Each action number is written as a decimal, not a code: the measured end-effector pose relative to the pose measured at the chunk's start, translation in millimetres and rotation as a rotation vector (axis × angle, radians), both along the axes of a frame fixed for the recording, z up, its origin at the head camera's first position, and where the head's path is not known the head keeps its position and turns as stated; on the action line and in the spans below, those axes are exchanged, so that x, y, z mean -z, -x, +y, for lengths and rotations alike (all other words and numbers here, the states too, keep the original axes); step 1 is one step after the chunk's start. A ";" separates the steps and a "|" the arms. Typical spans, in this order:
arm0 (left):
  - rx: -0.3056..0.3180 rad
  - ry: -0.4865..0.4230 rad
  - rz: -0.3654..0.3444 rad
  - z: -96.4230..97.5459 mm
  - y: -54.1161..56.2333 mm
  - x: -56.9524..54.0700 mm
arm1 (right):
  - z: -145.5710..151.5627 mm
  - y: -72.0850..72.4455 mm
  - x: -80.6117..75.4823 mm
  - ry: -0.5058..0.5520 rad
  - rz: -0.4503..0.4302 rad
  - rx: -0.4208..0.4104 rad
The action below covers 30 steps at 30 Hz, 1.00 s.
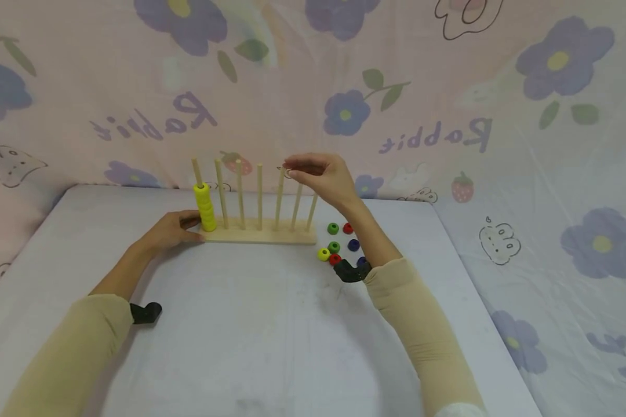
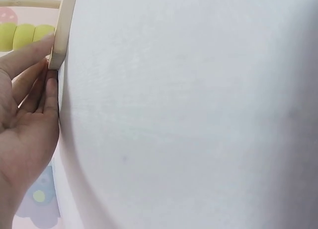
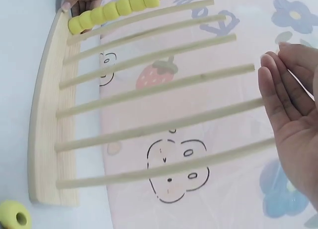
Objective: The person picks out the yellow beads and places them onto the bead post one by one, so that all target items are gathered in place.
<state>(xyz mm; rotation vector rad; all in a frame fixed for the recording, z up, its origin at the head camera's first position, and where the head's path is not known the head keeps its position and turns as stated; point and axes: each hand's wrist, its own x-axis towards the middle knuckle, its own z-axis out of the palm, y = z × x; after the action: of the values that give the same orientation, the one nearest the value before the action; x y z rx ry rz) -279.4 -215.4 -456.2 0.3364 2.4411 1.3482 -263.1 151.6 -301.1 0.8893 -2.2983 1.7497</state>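
Observation:
A wooden peg rack [image 1: 261, 236] stands on the table, with several upright pegs along its base. Yellow beads [image 1: 205, 208] are stacked on its leftmost peg; the other pegs are bare. My left hand [image 1: 171, 230] grips the left end of the base, thumb at the front corner and fingers behind. In the left wrist view the fingers of this hand [image 2: 30, 114] straddle the board's end [image 2: 58, 57]. Up by the tops of the right-hand pegs is my right hand [image 1: 326, 176]. Its fingers [image 3: 278, 90] are nearly straight in the right wrist view, with no bead between them.
Loose beads lie right of the rack: a yellow one [image 1: 323, 253], green ones [image 1: 333, 229], red ones [image 1: 348, 228] and dark blue ones [image 1: 353, 245]. Some sit beneath my right forearm. A patterned cloth [image 1: 271, 75] hangs behind the white table [image 1: 250, 324].

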 end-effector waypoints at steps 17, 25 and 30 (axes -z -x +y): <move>0.023 -0.013 0.022 -1.3 -0.3 2.0 | 43.0 -22.9 38.3 -0.097 -0.077 0.078; 0.020 -0.010 0.027 -3.7 -0.5 3.2 | 53.3 -28.1 62.4 -0.134 -0.114 0.085; 0.025 -0.008 0.032 -3.1 1.2 2.8 | 62.6 -32.1 80.5 -0.173 -0.184 0.141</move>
<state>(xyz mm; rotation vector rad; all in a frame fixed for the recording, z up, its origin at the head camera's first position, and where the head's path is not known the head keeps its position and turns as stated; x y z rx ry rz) -280.7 -218.5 -459.0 0.3918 2.4501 1.3529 -231.0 214.2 -381.6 0.5930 -2.5911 1.6574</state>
